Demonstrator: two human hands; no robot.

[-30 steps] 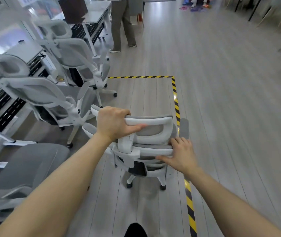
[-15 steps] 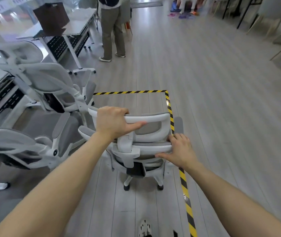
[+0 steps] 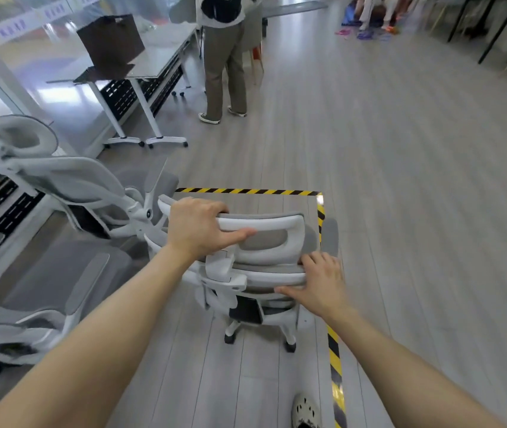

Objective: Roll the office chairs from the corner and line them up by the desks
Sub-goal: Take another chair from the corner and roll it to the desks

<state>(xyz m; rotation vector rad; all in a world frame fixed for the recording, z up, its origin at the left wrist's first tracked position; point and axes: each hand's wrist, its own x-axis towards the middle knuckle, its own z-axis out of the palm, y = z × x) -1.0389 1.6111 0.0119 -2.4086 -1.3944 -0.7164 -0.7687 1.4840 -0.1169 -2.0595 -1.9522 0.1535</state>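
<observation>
Left hand (image 3: 198, 227) wraps the top bar of the headrest (image 3: 264, 233), fingers curled over the far side, thumb stretched along the near face. Right hand (image 3: 320, 281) sits lower, clamped on the right end of the backrest's top edge, fingers over the top, thumb underneath. Both forearms reach forward, nearly straight, bare.

The held chair (image 3: 258, 273), white frame with grey mesh, stands on the grey plank floor (image 3: 400, 180) inside the corner of the yellow-black tape (image 3: 320, 211); its right armrest reaches over the right tape line. Casters show under the seat, on the floor.

To the left, another chair (image 3: 70, 180) of the same kind faces the desks, its armrest just beside the held chair's left side; whether they touch is not clear. A third chair (image 3: 45, 288) lies nearer the bottom-left, partly cut off.

Desks (image 3: 153, 57) run along the left wall, white legs on casters; a dark brown box (image 3: 110, 38) sits on the far desktop. A banner on the glass wall carries writing, too blurred to read.

A standing person (image 3: 224, 57) is near the far end of the desks, back turned, with a dark bag. Open floor ahead and to the right, past the tape. A pale perforated shoe (image 3: 306, 410) shows at the bottom edge beside the tape.
</observation>
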